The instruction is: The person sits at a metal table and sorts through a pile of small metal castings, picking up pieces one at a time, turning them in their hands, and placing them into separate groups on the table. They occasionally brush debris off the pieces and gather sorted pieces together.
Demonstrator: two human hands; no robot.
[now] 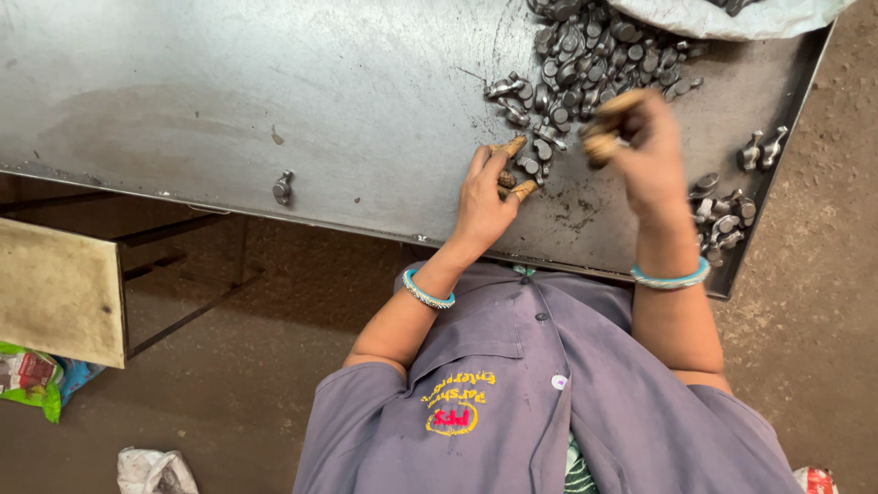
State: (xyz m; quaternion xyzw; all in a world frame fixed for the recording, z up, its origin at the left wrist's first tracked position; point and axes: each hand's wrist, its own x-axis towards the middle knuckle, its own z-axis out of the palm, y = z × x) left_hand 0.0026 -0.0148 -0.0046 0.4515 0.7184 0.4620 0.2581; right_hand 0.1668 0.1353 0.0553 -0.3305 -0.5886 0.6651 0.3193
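My left hand [483, 197] rests on the grey steel table [274, 101], its tan-capped fingertips pinching a small dark metal part [506, 179] at the near edge of a big pile of forged metal parts [585, 55]. My right hand [645, 151] hovers just right of it over the pile's lower edge, blurred by motion. Its tan-capped fingers are curled, and I cannot make out whether anything is in them. Both wrists wear turquoise bangles.
A smaller heap of parts [722, 220] lies by the table's right edge, with two more parts [764, 151] above it. One lone part [283, 187] sits at the near left. A white sack [732, 14] lies top right. A wooden board [55, 293] stands on the left.
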